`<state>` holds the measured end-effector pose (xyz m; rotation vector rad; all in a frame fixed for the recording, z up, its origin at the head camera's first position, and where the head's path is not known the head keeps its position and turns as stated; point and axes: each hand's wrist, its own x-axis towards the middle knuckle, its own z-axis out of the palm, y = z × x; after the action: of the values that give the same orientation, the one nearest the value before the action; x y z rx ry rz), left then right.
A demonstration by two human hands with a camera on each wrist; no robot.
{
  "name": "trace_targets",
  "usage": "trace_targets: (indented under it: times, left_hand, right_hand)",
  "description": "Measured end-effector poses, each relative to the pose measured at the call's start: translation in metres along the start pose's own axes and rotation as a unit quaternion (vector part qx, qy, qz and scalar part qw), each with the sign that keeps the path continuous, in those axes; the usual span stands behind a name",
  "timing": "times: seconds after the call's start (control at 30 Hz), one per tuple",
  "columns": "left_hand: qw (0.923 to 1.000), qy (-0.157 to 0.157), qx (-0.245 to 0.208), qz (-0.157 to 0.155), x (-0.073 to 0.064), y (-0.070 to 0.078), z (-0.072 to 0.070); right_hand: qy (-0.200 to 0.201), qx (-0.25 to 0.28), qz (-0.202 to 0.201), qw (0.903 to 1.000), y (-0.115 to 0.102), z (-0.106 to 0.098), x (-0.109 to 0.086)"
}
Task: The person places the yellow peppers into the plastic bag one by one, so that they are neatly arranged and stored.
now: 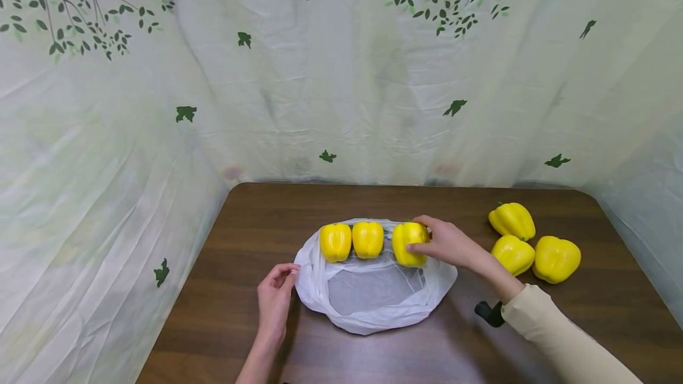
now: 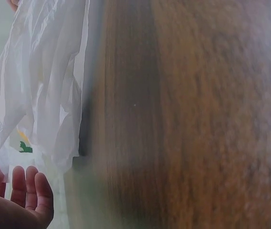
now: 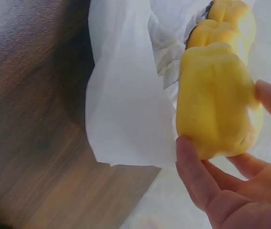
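My right hand (image 1: 450, 245) grips a yellow bell pepper (image 1: 409, 244) over the right part of a white plastic bag (image 1: 368, 320). Two more peppers, a left one (image 1: 335, 243) and a middle one (image 1: 367, 240), sit side by side along the bag's far side. In the right wrist view, thumb and fingers curl round the held pepper (image 3: 214, 100), with the other two lined up beyond it. At the bag's left rim, my left hand (image 1: 274, 298) pinches the thin plastic between thumb and forefinger. The left wrist view shows its other fingers (image 2: 44, 193) loosely bent beside the bag (image 2: 44, 86).
On the right of the brown wooden table (image 1: 213, 325) lie three more yellow peppers: a far one (image 1: 512, 221), a near one (image 1: 512, 255) and a right one (image 1: 557, 259). A black object (image 1: 488, 314) shows by my right sleeve. A leaf-printed curtain (image 1: 352, 88) hangs behind.
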<state>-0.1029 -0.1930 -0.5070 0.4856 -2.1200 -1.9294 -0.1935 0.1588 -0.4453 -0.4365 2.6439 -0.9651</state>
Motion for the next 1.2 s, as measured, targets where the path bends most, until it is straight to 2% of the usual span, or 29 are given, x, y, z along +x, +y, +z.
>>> trace_targets:
  times: [0.37, 0.67, 0.9, 1.2]
  left_hand:
    - [1.0000, -0.006, -0.002, -0.002, 0.000, 0.003, 0.001]
    - [1.0000, 0.001, 0.001, -0.004, 0.000, 0.001, 0.001]
    - [0.9999, -0.001, -0.016, 0.006, 0.000, -0.002, 0.001]
    - [0.9997, -0.005, -0.022, 0.009, 0.001, -0.003, 0.000]
  right_hand:
    - [0.004, -0.026, 0.016, 0.9995, -0.005, 0.004, 0.012]
    - [0.000, -0.037, 0.017, 0.9992, -0.009, 0.008, 0.019]
    - [-0.002, -0.056, 0.011, 0.9984, -0.012, 0.010, 0.025]
    - [-0.007, -0.085, 0.027, 0.9960, -0.020, 0.011, 0.033]
